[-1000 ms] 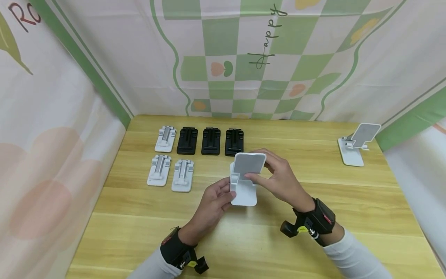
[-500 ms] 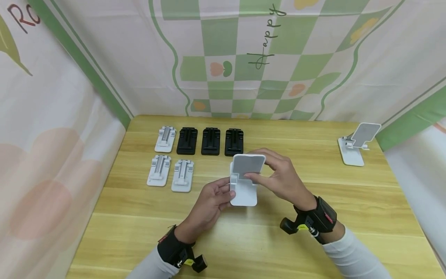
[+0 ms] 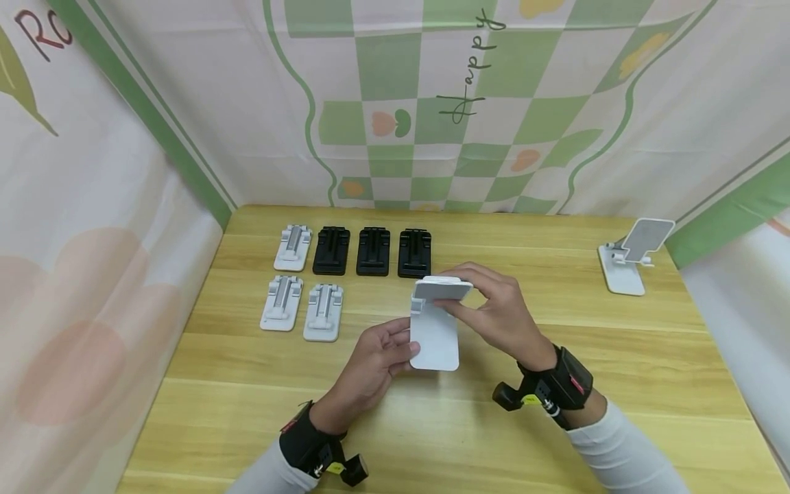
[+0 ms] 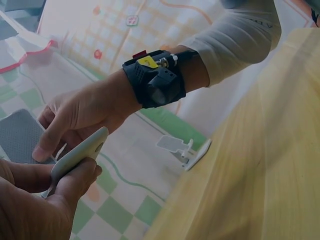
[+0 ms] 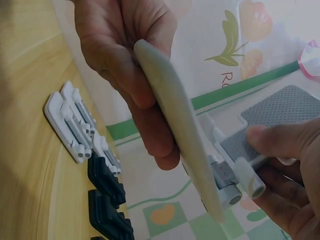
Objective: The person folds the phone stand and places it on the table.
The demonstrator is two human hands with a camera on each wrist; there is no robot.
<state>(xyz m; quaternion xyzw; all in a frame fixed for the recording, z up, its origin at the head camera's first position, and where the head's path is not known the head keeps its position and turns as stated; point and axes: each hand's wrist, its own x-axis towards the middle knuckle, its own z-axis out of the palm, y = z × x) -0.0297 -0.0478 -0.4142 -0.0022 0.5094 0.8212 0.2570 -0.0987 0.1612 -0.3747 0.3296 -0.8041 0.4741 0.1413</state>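
Over the middle of the table, both hands hold a white folding phone stand (image 3: pixel 435 339) with a grey textured pad (image 5: pixel 280 112) on its upper plate. My left hand (image 3: pixel 376 357) grips the base by its left edge, thumb on the face and fingers behind. At the upper plate, my right hand (image 3: pixel 496 312) pinches with the thumb on the grey pad and the fingers behind it. The hinge (image 5: pixel 225 175) shows between base and plate in the right wrist view. From the head, the plate appears foreshortened, leaning over the top of the base.
Three folded black phone stands (image 3: pixel 373 252) and a folded white one (image 3: pixel 293 247) form the back row at left. Two more folded white stands (image 3: pixel 323 312) lie in front. An unfolded white stand (image 3: pixel 623 278) stands at the far right. Printed cloth (image 3: pixel 271 171) surrounds the table.
The held stand has tilted, so its grey pad looks much narrower and more of the base shows from the head. Both hands stay in nearly the same place.
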